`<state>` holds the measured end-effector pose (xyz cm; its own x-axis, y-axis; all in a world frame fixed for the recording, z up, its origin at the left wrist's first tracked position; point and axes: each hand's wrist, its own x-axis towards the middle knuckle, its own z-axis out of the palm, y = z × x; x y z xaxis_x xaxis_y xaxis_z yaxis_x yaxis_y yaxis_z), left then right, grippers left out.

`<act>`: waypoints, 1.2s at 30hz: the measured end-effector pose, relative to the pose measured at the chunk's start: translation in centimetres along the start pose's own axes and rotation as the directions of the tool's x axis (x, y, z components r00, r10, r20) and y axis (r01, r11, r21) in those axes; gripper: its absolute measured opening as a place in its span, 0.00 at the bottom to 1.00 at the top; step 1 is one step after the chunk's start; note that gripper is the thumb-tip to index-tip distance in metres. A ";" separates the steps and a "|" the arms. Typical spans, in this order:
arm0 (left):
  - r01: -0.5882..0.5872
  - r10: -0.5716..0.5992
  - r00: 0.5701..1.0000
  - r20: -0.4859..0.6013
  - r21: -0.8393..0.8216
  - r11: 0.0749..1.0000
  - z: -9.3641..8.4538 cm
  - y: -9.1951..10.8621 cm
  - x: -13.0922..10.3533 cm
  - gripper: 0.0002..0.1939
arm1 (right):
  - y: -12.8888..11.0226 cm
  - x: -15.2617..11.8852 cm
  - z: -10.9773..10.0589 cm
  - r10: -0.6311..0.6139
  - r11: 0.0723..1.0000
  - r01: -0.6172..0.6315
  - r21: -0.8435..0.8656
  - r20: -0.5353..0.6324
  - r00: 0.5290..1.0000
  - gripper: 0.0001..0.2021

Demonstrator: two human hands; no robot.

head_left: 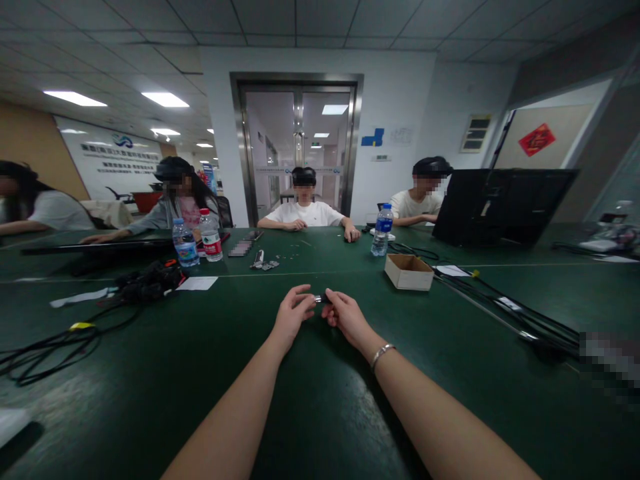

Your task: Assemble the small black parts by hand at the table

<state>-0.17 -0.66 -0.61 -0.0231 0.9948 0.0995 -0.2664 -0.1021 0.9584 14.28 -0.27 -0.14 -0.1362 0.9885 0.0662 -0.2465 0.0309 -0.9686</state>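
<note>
A small black-and-silver object (321,299) is held between my two hands above the green table (310,393). My right hand (346,317) pinches its black end with thumb and forefinger, the other fingers curled. At the silver end, the fingertips of my left hand (294,313) close around the tip. What exactly the object is cannot be made out at this size. Around my right wrist is a silver bracelet (383,357).
An open cardboard box (409,273) stands right of my hands, near a water bottle (382,231). Black cables (500,303) run along the right, more lie left. Two bottles (211,236) and small metal pieces (265,264) lie farther back. Several people sit across the table.
</note>
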 end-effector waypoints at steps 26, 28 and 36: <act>0.162 -0.166 0.986 0.022 0.117 0.980 0.0 0.2 0.4 0.20 | 0.3 0.1 0.0 -0.018 1.000 0.019 0.012 -0.012 1.000 0.21; 0.277 -0.287 0.958 0.020 0.206 0.939 0.1 0.2 0.7 0.23 | 0.3 0.1 0.0 -0.015 1.000 0.015 0.016 -0.013 1.000 0.21; 0.128 -0.145 0.986 0.083 0.181 0.975 0.1 0.1 0.1 0.15 | 0.4 0.2 -0.1 -0.016 1.000 0.016 -0.001 0.004 1.000 0.21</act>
<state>-0.08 -0.59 -0.50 0.0956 0.9952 -0.0190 -0.0879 0.0274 0.9957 14.23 -0.08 -0.50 -0.1364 0.9872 0.0832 -0.2475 0.0473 -0.9677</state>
